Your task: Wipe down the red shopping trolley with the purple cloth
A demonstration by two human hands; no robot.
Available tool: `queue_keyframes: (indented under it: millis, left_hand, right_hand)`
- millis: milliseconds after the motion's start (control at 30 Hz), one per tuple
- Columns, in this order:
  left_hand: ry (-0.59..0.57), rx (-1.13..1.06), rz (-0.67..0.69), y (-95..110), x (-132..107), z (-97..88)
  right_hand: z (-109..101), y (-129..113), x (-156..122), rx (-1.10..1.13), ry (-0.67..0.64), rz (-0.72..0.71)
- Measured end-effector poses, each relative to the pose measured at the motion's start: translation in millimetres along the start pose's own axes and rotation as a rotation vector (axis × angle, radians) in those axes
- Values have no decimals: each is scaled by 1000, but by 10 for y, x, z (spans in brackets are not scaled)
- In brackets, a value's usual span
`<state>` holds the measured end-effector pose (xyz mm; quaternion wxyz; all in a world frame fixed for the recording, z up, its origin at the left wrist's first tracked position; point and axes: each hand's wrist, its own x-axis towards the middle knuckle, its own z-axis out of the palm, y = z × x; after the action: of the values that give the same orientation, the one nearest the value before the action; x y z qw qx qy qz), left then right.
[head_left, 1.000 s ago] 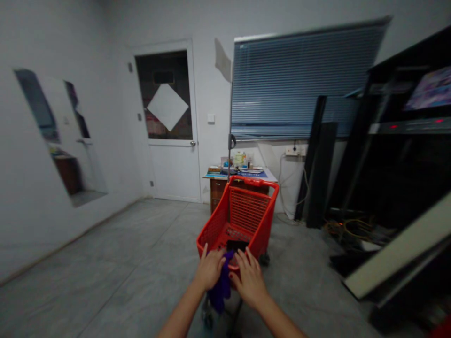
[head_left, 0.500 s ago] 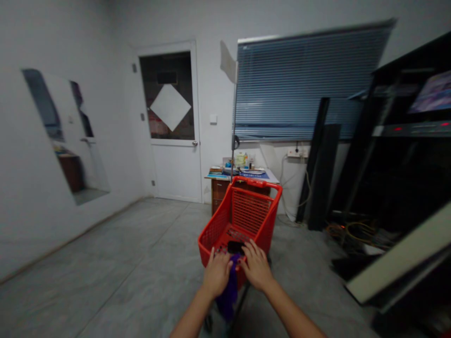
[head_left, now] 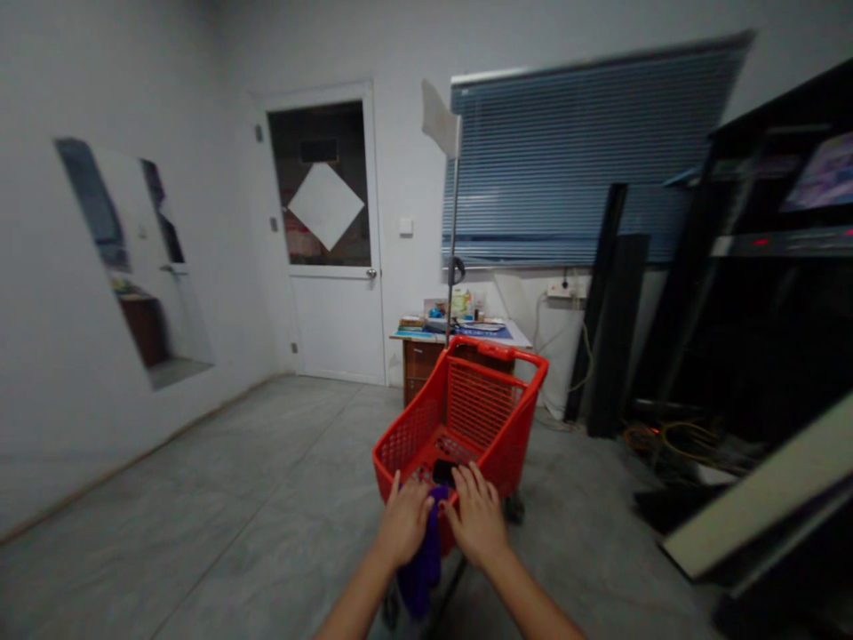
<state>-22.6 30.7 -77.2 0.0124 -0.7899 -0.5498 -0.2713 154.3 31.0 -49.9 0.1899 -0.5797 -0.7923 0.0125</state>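
A red plastic shopping cart (head_left: 413, 434) stands in front of me, turned slightly askew. My left hand (head_left: 404, 523) is closed over its near rim, with the fingers reaching inside. To the right, my right hand (head_left: 479, 520) holds the same rim, its fingers bent over the edge and a little apart. Between and below my hands a purple cloth (head_left: 418, 573) hangs over the rim. On the basket floor by my right fingertips lies a dark flat object (head_left: 444, 471), its kind unclear. A pole with a pale flag (head_left: 440, 120) rises behind the basket's left side.
A desk (head_left: 424, 363) with papers and bottles stands beyond the cart. A closed white door (head_left: 337, 324) is further left, and a mirror (head_left: 137, 267) hangs on the left wall. Tall black panels (head_left: 617, 338), cables (head_left: 689, 440) and a leaning pale board (head_left: 753, 493) line the right.
The cart's far end has swung slightly right and its flagpole has shifted right. Both hands stay on the near rim. The purple cloth hangs a little further left.
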Motion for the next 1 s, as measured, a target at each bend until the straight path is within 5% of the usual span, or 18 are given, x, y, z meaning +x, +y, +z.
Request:
queue_keyframes:
  millis: [233,500,733,833,1000]
  left_hand:
    - [46,10,-86,-455,18,-166]
    - [78,-29,-156,-92,-108,-32]
    - [23,22,5,-403,-198,-132]
    - [148,76,-107,-246,-133,-5]
    - [247,203,-262,318,95,202]
  right_hand:
    - [-96,-35,-72,49,-37,-65]
    - [-101,-118,27,66,-56,-85]
    - [-201,25,196,12,-62,-48]
    - [-184,-15,221,12,-69,-31]
    - [-150,-84,207,14,-67,15]
